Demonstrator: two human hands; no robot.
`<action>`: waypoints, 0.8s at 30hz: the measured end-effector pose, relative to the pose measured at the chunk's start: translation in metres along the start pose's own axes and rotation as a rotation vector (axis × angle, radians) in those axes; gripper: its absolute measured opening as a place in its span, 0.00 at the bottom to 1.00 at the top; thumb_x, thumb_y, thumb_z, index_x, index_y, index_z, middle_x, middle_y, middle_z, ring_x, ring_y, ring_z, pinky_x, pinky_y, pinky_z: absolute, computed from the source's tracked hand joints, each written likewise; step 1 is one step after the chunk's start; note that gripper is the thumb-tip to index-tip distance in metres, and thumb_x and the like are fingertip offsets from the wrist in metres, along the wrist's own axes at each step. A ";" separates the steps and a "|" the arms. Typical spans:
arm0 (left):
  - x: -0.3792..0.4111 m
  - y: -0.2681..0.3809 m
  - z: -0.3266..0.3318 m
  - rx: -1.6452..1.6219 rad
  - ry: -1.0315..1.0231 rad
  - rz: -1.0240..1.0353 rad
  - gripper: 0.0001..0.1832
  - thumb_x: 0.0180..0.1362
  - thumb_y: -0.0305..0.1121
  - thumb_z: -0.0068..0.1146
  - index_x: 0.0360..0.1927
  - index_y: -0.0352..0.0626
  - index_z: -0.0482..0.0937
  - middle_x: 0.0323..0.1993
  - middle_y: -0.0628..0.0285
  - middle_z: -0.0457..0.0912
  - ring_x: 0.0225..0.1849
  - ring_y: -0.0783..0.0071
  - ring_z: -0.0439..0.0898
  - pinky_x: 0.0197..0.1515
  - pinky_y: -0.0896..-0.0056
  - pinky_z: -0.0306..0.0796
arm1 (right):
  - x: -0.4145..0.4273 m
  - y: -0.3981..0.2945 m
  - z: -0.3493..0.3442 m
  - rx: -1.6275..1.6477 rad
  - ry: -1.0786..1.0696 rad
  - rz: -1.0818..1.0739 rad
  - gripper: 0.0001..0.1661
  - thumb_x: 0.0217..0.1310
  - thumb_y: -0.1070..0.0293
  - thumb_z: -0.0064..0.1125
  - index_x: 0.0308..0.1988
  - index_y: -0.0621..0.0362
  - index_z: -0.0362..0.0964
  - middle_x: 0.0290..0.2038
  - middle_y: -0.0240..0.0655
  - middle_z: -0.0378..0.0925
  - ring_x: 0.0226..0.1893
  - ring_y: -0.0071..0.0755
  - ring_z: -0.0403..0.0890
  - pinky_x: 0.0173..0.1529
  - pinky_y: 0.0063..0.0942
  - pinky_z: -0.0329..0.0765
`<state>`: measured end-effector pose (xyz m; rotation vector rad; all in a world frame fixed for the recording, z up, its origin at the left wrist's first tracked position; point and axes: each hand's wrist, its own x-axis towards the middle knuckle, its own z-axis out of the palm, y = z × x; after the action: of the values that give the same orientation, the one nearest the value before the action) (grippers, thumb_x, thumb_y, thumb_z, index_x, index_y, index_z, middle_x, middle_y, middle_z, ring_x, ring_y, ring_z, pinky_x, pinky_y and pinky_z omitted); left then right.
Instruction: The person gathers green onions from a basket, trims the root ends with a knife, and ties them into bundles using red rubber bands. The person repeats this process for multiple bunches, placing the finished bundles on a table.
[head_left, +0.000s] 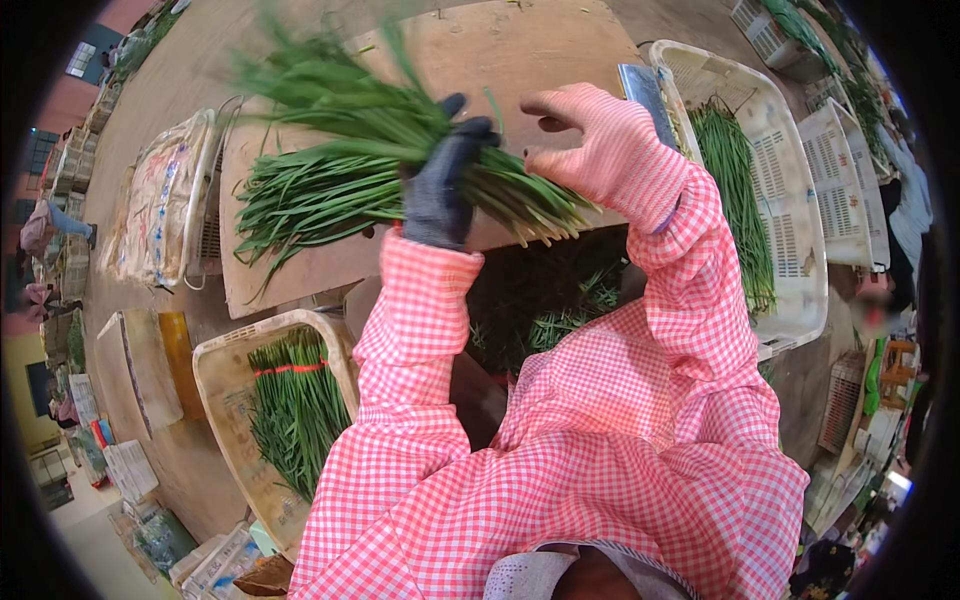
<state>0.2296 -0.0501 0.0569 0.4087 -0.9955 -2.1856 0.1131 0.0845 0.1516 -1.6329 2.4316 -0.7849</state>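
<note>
My left hand (444, 184), in a dark glove, grips a bunch of garlic chives (352, 112) around its stems. The leafy ends fan out to the upper left and are blurred. More garlic chives (319, 199) lie below them on a wooden board (495, 52); where the two lots meet at my glove is hard to separate. Pale stem ends point to the lower right, near the board's edge. My right hand (589, 139), in a pink striped glove, hovers just above these stems with thumb and fingers apart, holding nothing.
At lower left, a plastic crate (214, 390) holds chive bundles (296, 405) with red bands. Another crate (799, 202) on the right contains long chives (731, 202). A blue-grey flat object (646, 97) sits by its rim. Green scraps (570, 322) lie below the board.
</note>
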 end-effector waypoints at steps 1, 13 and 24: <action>-0.008 0.018 -0.007 -0.114 0.012 -0.056 0.24 0.57 0.29 0.55 0.57 0.37 0.66 0.42 0.55 0.78 0.37 0.62 0.80 0.42 0.61 0.75 | 0.000 0.001 0.002 0.001 -0.030 0.034 0.35 0.45 0.43 0.58 0.50 0.52 0.72 0.44 0.41 0.78 0.45 0.41 0.79 0.48 0.32 0.75; 0.017 0.018 -0.183 -0.358 0.355 0.041 0.14 0.57 0.32 0.56 0.47 0.44 0.74 0.44 0.55 0.78 0.45 0.62 0.77 0.52 0.59 0.72 | 0.004 -0.071 0.127 -0.049 -0.545 -0.170 0.20 0.51 0.50 0.54 0.34 0.54 0.78 0.31 0.45 0.78 0.33 0.50 0.79 0.36 0.40 0.76; 0.008 0.035 -0.180 -0.461 0.256 -0.055 0.17 0.59 0.36 0.53 0.49 0.41 0.73 0.48 0.57 0.78 0.49 0.64 0.76 0.55 0.59 0.69 | 0.040 -0.069 0.187 -0.076 -0.628 -0.131 0.19 0.53 0.52 0.52 0.34 0.56 0.77 0.33 0.45 0.79 0.35 0.50 0.79 0.40 0.41 0.75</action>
<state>0.3352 -0.1682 -0.0347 0.4821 -0.3309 -2.2552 0.2220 -0.0376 0.0307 -1.7399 1.9417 -0.1423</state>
